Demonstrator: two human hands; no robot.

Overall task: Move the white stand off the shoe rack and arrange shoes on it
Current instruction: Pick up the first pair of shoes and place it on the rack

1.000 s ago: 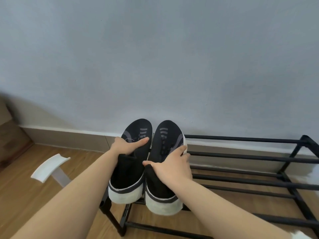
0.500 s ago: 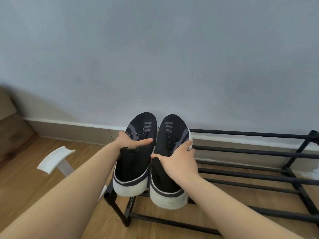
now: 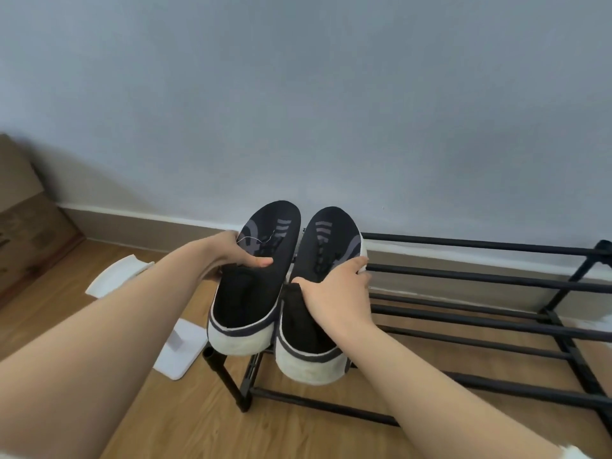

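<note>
Soft, even daylight, no glare; faint shadow on wall at far left (source unseen); wide-angle bowing at edges, slight overall softness

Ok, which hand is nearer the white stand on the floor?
Left. The left hand grips the left shoe, the one on the white stand's side. The right hand grips the right shoe, farther from it, over the shoe rack.

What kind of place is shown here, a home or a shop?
Probably a home, perhaps an entryway: a black metal shoe rack stands against a plain wall on a wood-look floor, with a cardboard box beside it.
</note>
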